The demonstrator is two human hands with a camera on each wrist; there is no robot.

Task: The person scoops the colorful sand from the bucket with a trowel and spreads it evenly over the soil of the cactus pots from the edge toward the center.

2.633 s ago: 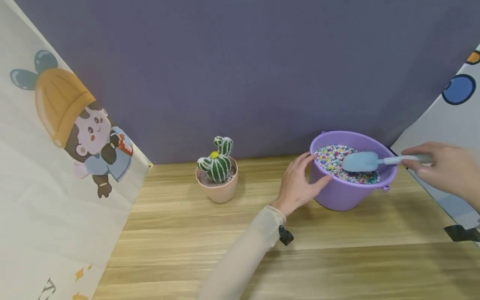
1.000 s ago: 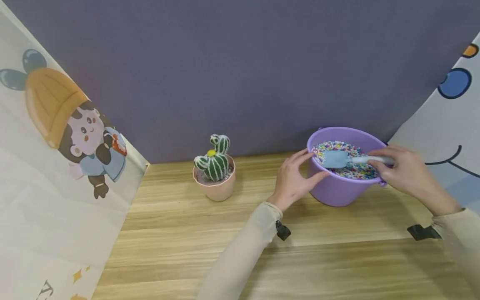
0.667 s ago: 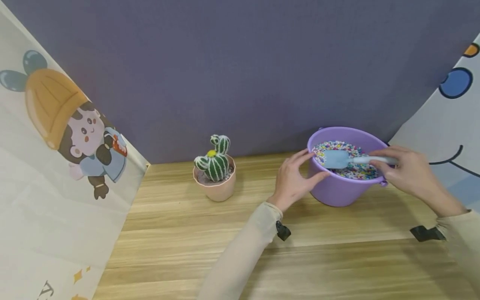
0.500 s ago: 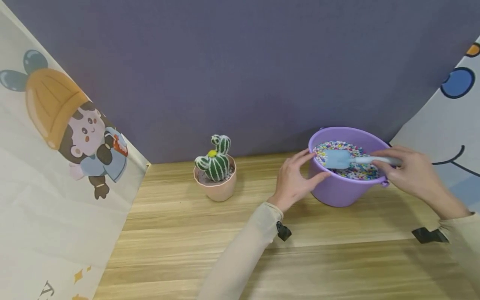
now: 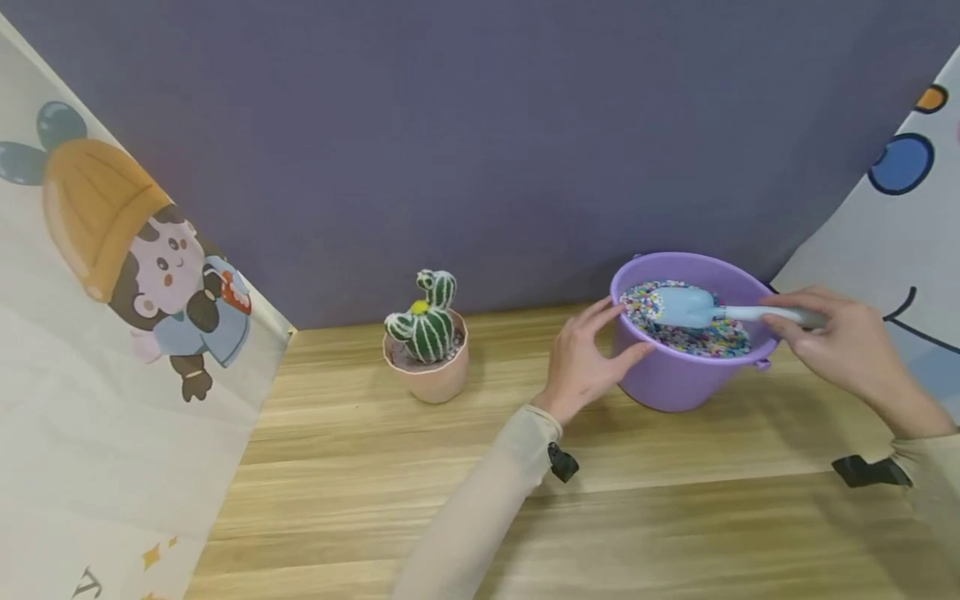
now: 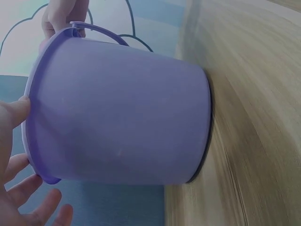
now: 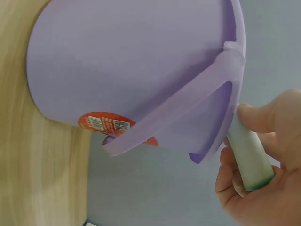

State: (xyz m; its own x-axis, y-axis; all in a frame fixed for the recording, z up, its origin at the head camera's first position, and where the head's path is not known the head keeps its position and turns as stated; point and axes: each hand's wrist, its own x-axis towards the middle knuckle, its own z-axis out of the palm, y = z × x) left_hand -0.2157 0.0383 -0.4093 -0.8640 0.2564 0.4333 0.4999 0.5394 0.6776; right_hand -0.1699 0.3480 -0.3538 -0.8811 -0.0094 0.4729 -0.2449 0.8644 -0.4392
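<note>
Blue scoop (image 5: pixel 686 307), gripped by its handle in the right hand (image 5: pixel 851 343), has shifted rightward over beads (image 5: pixel 697 340) inside the purple bucket (image 5: pixel 671 382), likely lifting some; the left hand (image 5: pixel 579 367), fingers spread, touches the rim.

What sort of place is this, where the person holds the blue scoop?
Probably a small staged work corner: a wood-grain surface, a plain dark backdrop behind it, and a cartoon-printed panel at the left.
</note>
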